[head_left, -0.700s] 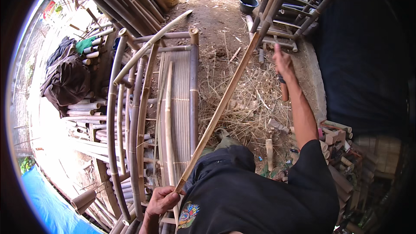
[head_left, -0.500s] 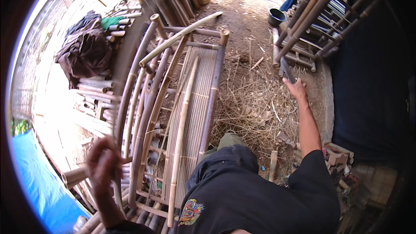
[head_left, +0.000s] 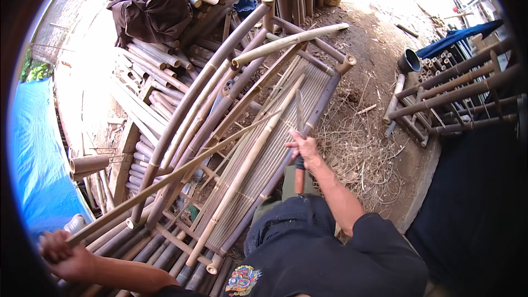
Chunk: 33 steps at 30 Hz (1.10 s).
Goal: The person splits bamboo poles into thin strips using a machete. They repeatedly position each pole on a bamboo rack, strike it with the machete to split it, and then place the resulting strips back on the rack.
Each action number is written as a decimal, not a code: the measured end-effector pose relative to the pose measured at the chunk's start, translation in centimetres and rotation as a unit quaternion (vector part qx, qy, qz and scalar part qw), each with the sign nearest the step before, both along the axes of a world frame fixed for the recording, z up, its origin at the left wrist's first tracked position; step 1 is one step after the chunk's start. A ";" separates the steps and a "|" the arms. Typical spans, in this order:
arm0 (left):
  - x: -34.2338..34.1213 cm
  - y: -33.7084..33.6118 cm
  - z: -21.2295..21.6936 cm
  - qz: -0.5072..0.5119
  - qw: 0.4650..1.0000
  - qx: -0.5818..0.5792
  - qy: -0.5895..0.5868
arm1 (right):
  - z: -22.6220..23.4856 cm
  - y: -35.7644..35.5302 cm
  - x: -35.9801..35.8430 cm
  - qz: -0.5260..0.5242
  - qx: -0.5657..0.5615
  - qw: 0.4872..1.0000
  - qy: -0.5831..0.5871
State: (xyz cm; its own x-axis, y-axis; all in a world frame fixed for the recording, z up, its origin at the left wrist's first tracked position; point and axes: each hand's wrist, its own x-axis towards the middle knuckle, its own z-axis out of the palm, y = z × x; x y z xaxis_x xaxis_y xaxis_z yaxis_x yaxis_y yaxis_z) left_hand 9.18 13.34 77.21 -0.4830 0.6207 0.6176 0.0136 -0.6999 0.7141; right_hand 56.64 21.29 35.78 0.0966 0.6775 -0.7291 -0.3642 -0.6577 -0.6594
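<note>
My left hand [head_left: 66, 256], low at the left, is closed round the near end of a long split bamboo strip [head_left: 181, 173]. The strip slants up to the right, across the bamboo bench [head_left: 324, 102]. My right hand [head_left: 306, 149] grips a machete [head_left: 300, 107] over the bench's right edge, its blade pointing away from me and its wrapped handle toward my lap. Part of the grip is hidden behind the fingers. On the slatted seat lies a pale bamboo pole [head_left: 242, 179]. A thicker curved bamboo piece [head_left: 286, 45] rests across the bench's far part.
Bamboo poles [head_left: 151, 66] are stacked at the left, partly under a dark cloth [head_left: 154, 8]. A blue tarp [head_left: 41, 154] spreads at the far left. Shavings [head_left: 368, 154] litter the ground right of the bench. Another bamboo frame [head_left: 456, 96] and a black bucket [head_left: 409, 61] stand at the right.
My left hand has moved down and left, and the strip has swung from nearly upright to slanting over the bench. My right hand has come left with the machete. The view has turned right.
</note>
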 end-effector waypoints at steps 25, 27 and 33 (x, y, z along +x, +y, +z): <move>20.8 6.2 -24.4 0.154 0.920 -0.187 -0.307 | -16.1 33.4 -6.8 -0.079 0.052 0.973 -0.209; 20.5 6.4 -24.1 0.166 0.927 -0.176 -0.285 | -15.6 34.0 -7.3 -0.103 0.060 0.974 -0.193; 17.9 5.3 -24.2 0.142 0.924 -0.193 -0.298 | -16.7 31.2 -7.1 -0.202 0.112 0.973 0.027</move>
